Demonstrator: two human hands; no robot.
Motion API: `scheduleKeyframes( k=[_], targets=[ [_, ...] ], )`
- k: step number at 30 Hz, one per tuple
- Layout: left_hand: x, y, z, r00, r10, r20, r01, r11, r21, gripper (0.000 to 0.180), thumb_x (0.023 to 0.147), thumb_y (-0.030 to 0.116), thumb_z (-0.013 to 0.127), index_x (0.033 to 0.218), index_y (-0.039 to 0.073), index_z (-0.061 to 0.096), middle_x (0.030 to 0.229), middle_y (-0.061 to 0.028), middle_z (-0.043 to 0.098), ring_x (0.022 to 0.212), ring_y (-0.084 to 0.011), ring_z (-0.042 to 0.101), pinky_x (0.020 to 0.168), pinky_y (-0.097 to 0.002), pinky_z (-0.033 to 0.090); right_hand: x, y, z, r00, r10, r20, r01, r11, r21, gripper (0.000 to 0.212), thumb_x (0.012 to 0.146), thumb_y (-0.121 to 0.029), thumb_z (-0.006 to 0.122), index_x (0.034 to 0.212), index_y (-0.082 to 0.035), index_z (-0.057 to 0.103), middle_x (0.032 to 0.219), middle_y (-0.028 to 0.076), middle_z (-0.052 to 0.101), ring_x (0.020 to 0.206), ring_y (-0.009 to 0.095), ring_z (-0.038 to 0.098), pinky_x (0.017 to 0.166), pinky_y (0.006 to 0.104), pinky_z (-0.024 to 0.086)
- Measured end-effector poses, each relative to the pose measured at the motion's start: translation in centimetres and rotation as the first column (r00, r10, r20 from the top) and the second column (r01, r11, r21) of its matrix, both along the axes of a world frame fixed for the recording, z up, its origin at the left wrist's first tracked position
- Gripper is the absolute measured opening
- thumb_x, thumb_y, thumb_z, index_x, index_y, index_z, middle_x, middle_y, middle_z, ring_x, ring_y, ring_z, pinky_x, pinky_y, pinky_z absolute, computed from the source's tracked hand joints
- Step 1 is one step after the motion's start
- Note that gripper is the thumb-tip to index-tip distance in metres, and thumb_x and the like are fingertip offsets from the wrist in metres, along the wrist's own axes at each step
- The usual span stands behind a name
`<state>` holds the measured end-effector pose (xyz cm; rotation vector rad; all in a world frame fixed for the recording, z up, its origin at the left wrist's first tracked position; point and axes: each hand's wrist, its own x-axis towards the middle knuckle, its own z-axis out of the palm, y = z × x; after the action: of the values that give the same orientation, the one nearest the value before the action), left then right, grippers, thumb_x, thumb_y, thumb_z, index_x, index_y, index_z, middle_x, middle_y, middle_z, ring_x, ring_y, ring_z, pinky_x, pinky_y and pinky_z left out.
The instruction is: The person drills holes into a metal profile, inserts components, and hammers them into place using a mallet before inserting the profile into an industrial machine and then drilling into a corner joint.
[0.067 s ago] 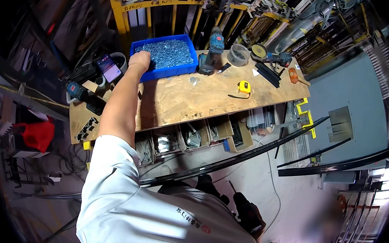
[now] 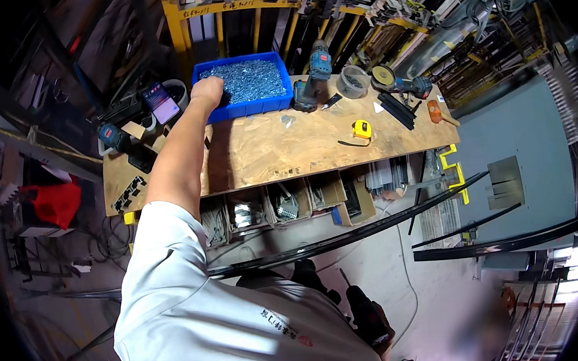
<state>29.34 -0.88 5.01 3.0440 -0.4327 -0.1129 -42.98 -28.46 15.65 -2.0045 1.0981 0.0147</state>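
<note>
My left arm stretches over the wooden bench. My left hand is at the left side of a blue plastic bin, its fingers curled together over the screws. The bin is filled with small silvery screws. Whatever lies between those fingers is hidden. Low beside my body, my right hand is closed round a dark power drill, whose long bit points up and away from me. Most of that hand is in shadow or behind the drill.
On the bench stand a blue cordless drill, a clear tub, an angle grinder, a yellow tape measure, a mallet, a phone and another drill. A long black profile crosses between me and the bench.
</note>
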Motion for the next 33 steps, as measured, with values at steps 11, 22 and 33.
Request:
scheduleKeyframes(
  k=[11, 22, 33],
  targets=[
    [4.3, 2.9, -6.5, 0.941, -0.218, 0.260, 0.238, 0.970, -0.047, 0.023, 0.093, 0.012, 0.053, 0.089, 0.005, 0.074, 0.097, -0.0228, 0.075, 0.092, -0.0414, 0.073, 0.083, -0.0542, 0.057, 2.7, 4.1, 2.3, 0.958, 0.160, 0.238, -0.185, 0.979, 0.083, 0.072, 0.087, -0.020, 0.082, 0.152, -0.011, 0.053, 0.122, 0.017, 0.075, 0.109, 0.022, 0.074, 0.102, 0.0360, 0.053],
    [6.6, 0.4, -4.4, 0.862, -0.439, 0.253, 0.420, 0.899, 0.127, 0.015, 0.083, 0.014, 0.069, 0.079, 0.000, 0.073, 0.090, -0.0237, 0.074, 0.085, -0.0448, 0.072, 0.078, -0.0529, 0.059, 2.2, 6.8, 4.8, 0.943, 0.117, 0.311, -0.115, 0.993, -0.026, 0.066, 0.086, -0.026, 0.079, 0.148, -0.025, 0.056, 0.109, 0.021, 0.073, 0.101, 0.047, 0.067, 0.089, 0.0459, 0.055],
    [5.0, -0.1, -1.0, 0.843, -0.200, 0.499, 0.307, 0.941, -0.143, 0.024, 0.089, 0.020, 0.069, 0.079, -0.002, 0.070, 0.077, -0.0234, 0.069, 0.072, -0.0352, 0.072, 0.068, -0.0483, 0.056, 0.0, 7.4, 6.0, 0.957, 0.097, 0.274, -0.101, 0.995, 0.003, 0.061, 0.086, -0.027, 0.079, 0.142, -0.023, 0.056, 0.104, 0.019, 0.073, 0.095, 0.044, 0.067, 0.084, 0.0447, 0.054]
  ],
)
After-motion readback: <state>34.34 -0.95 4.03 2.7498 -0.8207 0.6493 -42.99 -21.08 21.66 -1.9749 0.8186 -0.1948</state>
